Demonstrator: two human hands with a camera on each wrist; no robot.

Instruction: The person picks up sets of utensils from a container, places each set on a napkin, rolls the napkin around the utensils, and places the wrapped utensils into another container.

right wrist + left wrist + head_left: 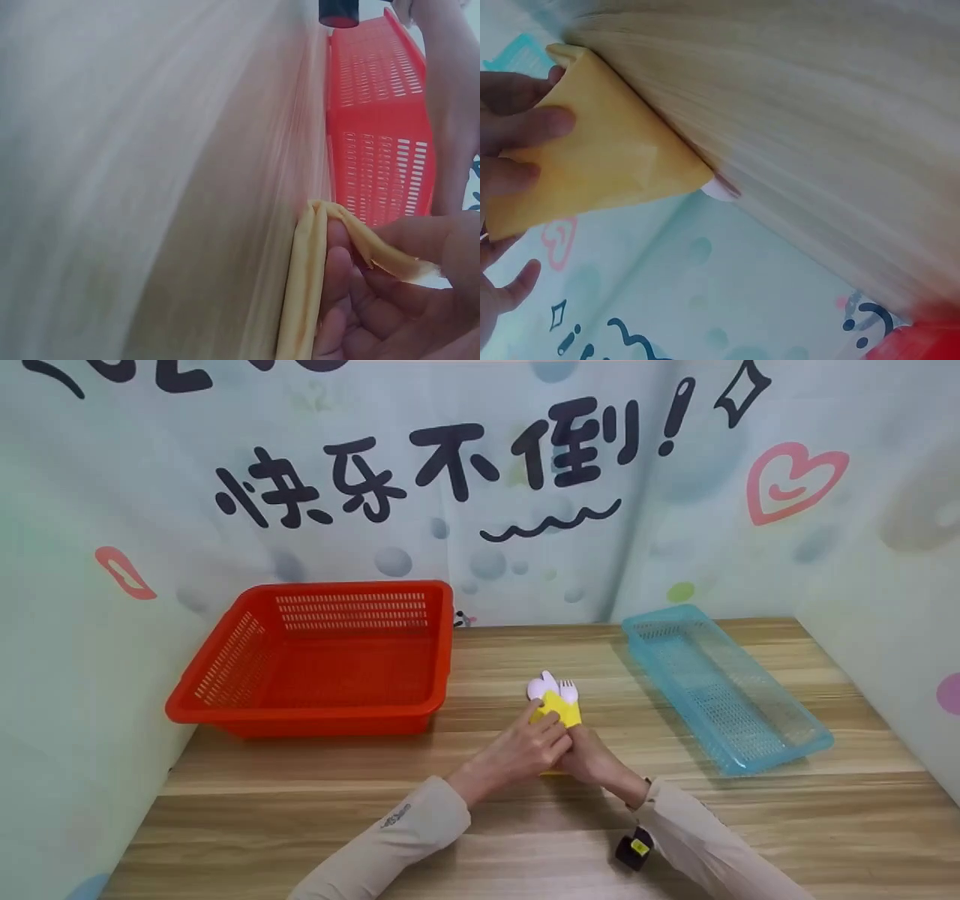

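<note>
Wood-grain desk [330,825], printed backdrop [480,472] behind; yellow cloth [556,706] sits b/w red basket [300,721] & blue basket [814,739], w/ spoon [535,688], knife [548,679] & fork [568,691] poking out. L hand [534,746] & R hand [589,754] both seem to grip the cloth. Prob. best: pin fold firmly, ease slack out, don't shift cutlery. Handles hidden; in L wrist view, unclear which fingers are whose; top lettering cut off.
</note>
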